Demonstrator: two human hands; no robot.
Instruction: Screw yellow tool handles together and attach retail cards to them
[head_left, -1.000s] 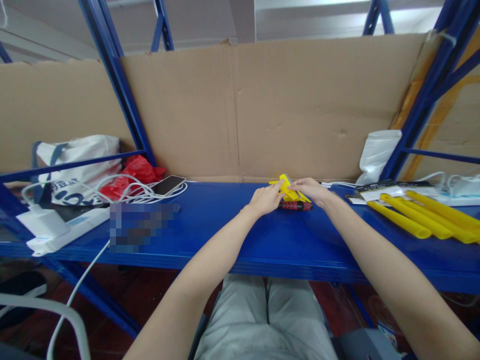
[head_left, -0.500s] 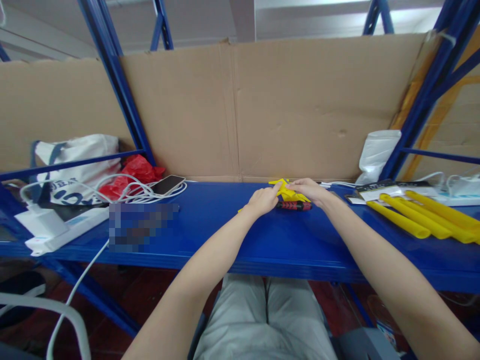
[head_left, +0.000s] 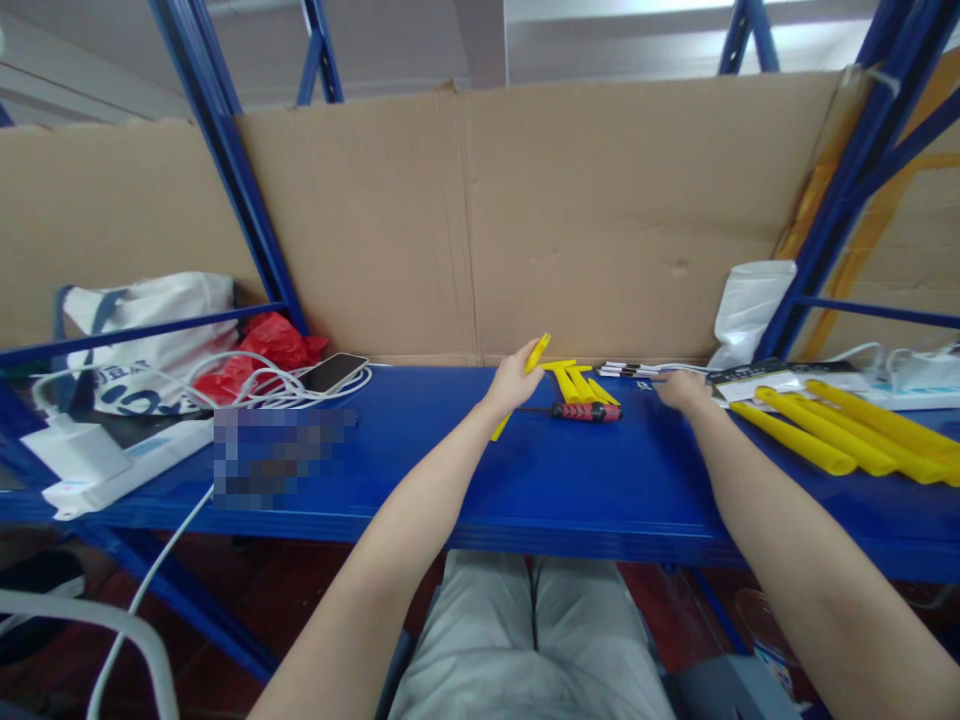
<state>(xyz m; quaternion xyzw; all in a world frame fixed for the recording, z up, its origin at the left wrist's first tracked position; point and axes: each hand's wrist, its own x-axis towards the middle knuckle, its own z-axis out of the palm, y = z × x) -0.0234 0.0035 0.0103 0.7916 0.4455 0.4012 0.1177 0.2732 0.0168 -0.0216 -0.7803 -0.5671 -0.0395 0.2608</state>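
Parted since the earlier frame, the 2 hands no longer meet over the yellow parts: the right hand (head_left: 684,388) is now farther right, near the black-and-white sticks (head_left: 624,370). The left hand (head_left: 516,375) grips a yellow piece (head_left: 538,352), closed around it, with 1 end protruding above the fingers, tilted right. More yellow parts (head_left: 576,384) lie just right of these fingers, behind the red-and-black screwdriver (head_left: 587,412). Whether the right fingers grip anything, I cannot tell.
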